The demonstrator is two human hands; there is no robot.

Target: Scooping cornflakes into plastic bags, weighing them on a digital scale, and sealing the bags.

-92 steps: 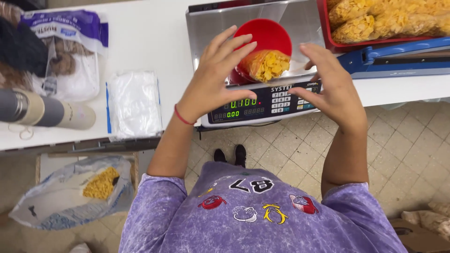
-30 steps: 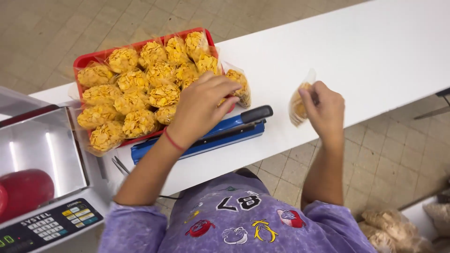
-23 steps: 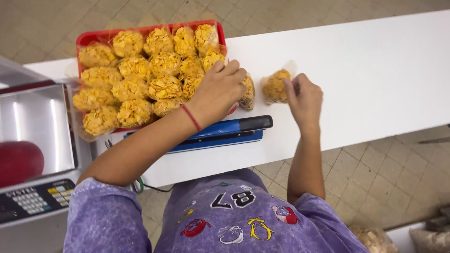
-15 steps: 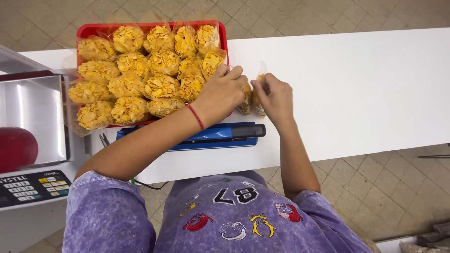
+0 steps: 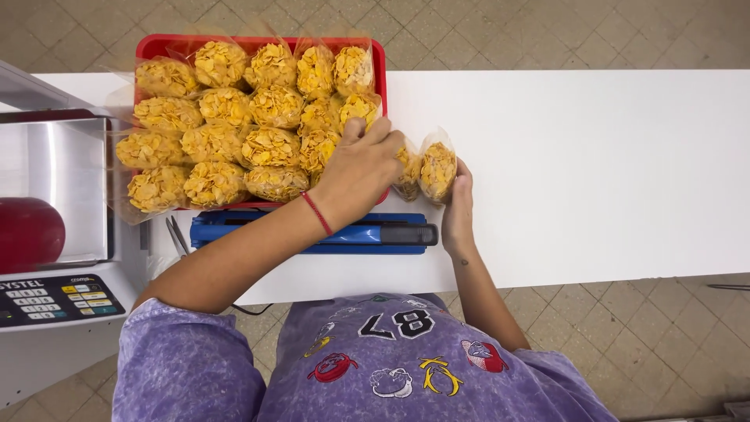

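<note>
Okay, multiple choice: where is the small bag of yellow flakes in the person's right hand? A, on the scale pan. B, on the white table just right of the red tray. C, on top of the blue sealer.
B: the right hand holds the small bag upright on the white table, beside the red tray.

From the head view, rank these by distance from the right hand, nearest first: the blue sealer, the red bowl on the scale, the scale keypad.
1. Blue sealer: just left of the right hand.
2. Red bowl: far left, on the scale.
3. Scale keypad: far left, lower; too close to the bowl to call.
</note>
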